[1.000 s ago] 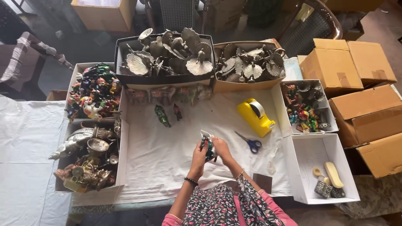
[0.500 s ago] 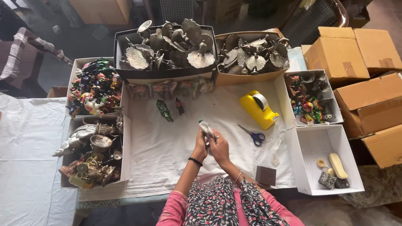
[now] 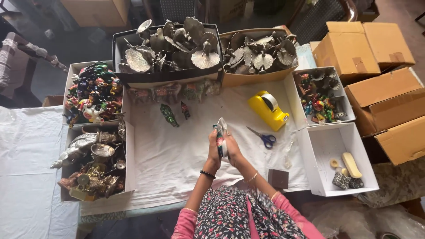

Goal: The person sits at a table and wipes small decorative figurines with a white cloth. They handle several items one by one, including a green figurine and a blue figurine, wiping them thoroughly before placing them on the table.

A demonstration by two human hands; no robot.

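Note:
My left hand [image 3: 214, 148] and my right hand [image 3: 232, 148] are pressed together over the white cloth, both gripping a small painted figurine [image 3: 219, 139] with a bit of clear wrap [image 3: 222, 125] sticking up from it. A green painted figurine [image 3: 168, 114] and a smaller dark one [image 3: 184, 109] lie on the cloth beyond my left hand. Blue-handled scissors [image 3: 264, 137] and a yellow tape dispenser [image 3: 268, 110] lie to the right of my hands.
Two boxes of silver leaf-shaped metal pieces [image 3: 172, 46] stand at the back. Boxes of colourful figurines [image 3: 92, 93] and metalware [image 3: 93, 166] are at the left. White boxes [image 3: 336, 155] and brown cartons [image 3: 385, 75] stand at the right. A small dark box [image 3: 278, 179] sits near the table's front edge.
My hands have stayed together on the figurine, shifting only slightly. The camera view has tilted a little.

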